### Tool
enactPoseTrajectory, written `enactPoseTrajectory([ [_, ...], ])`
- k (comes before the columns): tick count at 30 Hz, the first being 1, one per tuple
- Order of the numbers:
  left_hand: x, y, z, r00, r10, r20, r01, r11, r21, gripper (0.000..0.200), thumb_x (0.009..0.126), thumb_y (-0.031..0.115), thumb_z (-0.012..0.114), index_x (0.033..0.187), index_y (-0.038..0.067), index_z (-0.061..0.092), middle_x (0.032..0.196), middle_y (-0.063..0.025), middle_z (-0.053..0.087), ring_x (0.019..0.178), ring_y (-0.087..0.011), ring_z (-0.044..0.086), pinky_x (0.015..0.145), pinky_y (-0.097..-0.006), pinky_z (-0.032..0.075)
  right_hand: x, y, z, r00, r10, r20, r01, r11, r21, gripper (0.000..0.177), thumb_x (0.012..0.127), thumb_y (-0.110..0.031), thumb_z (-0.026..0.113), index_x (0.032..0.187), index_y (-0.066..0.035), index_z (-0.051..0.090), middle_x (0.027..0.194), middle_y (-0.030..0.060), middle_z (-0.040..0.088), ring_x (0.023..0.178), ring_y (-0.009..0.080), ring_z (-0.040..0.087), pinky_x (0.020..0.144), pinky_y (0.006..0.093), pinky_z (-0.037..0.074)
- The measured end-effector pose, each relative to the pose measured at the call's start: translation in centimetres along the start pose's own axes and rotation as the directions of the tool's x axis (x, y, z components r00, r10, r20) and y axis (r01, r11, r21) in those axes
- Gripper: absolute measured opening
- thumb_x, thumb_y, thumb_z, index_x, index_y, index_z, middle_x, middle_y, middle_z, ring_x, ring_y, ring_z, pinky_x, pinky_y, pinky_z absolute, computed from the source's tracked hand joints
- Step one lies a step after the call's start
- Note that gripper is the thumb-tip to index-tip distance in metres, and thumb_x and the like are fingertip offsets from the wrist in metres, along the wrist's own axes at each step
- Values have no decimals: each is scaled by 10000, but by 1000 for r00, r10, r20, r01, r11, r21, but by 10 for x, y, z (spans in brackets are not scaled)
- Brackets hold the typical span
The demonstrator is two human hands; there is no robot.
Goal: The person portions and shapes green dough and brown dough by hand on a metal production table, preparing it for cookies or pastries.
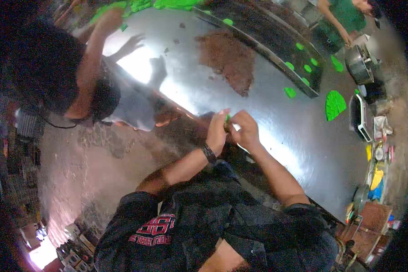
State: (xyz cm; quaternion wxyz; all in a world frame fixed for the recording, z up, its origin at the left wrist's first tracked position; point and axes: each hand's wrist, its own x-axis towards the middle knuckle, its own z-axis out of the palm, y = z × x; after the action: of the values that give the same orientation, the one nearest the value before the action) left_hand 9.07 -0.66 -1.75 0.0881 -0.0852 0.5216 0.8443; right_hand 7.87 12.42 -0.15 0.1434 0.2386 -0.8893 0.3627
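Note:
My left hand [217, 133], with a dark band on its wrist, is closed near the edge of the metal table. Between its fingers and those of my right hand [245, 130] shows a small bright green piece [227, 119]. Both hands pinch this piece; its material is too small to make out, and most of it is hidden by the fingers. My right hand's thumb and fingers are bent together close beside the left fingertips.
A reddish-brown patch [229, 56] marks the shiny metal table [276, 122]. A large green wedge [335, 106] and several small green pieces lie on the right, near a dark bar [263, 52] and a metal pot [360, 64]. One person [63, 72] stands left, another [347, 20] far right.

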Motion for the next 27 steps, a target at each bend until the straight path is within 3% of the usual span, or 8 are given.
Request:
enactPoseTrajectory([
  [2, 3, 13, 20, 988, -136, 75, 146, 977, -152, 548, 961, 462, 293, 1124, 5, 548, 924, -76, 577, 823, -157, 521, 748, -297, 433, 20, -9, -34, 987, 160, 30, -163, 969, 187, 196, 672, -108, 722, 826, -45, 620, 828, 85, 588, 714, 235, 584, 636, 353, 494],
  [5, 22, 22, 44, 918, -339, 206, 388, 877, -284, 615, 958, 492, 243, 1119, -27, 532, 901, -80, 582, 807, -172, 530, 735, -321, 441, 35, 7, -79, 953, -256, 165, 206, 941, 270, 228, 668, -121, 702, 877, -56, 639, 854, 99, 610, 746, 265, 591, 665, 372, 496],
  [9, 41, -10, 59, 732, -575, 364, 680, 646, -346, 563, 955, 423, 310, 1182, -69, 458, 1042, -158, 577, 942, -269, 556, 882, -425, 423, 18, 65, -101, 865, -91, 493, -32, 972, 235, 141, 699, -129, 692, 811, -49, 662, 876, 107, 660, 772, 264, 626, 693, 345, 497],
  [12, 32, -59, 44, 964, -167, 205, 54, 884, 465, 379, 860, 256, 545, 1156, 20, 543, 1075, -163, 583, 989, -281, 565, 829, -420, 459, -5, 106, -79, 840, 126, 528, -313, 907, 283, 121, 715, -150, 684, 765, -41, 667, 810, 112, 653, 754, 261, 625, 702, 331, 494],
  [14, 26, -69, 44, 962, 147, 230, -267, 326, 907, 316, 778, 148, 634, 1081, 64, 610, 1011, -132, 629, 933, -273, 594, 769, -390, 487, -22, 131, -60, 835, 218, 505, -403, 867, 294, 144, 728, -160, 683, 842, -72, 683, 847, 99, 633, 804, 241, 615, 721, 335, 491],
  [21, 18, -61, 48, 962, 263, 71, -212, 560, 801, 118, 841, 140, 584, 822, 39, 642, 823, -138, 638, 710, -273, 604, 628, -358, 488, -26, 129, -52, 880, -194, 433, 33, 935, 353, 168, 704, -95, 677, 850, -80, 595, 912, 112, 553, 852, 311, 565, 710, 403, 480],
  [23, 23, -75, 36, 750, 541, 380, -546, 181, 818, 114, 818, 126, 596, 890, 38, 586, 836, -117, 627, 719, -284, 603, 684, -395, 481, 3, 124, -55, 804, -107, 585, -163, 907, 389, 281, 681, -123, 716, 910, -88, 557, 908, 114, 559, 860, 339, 566, 700, 428, 476],
  [27, 44, -50, 29, 673, 456, 582, -735, 319, 599, 247, 759, 83, 665, 984, 49, 570, 874, -89, 606, 777, -279, 624, 712, -406, 494, 23, 152, -43, 590, -156, 792, -588, 589, 554, 241, 707, -48, 710, 808, -70, 492, 800, -1, 522, 707, 117, 543, 577, 253, 456],
])
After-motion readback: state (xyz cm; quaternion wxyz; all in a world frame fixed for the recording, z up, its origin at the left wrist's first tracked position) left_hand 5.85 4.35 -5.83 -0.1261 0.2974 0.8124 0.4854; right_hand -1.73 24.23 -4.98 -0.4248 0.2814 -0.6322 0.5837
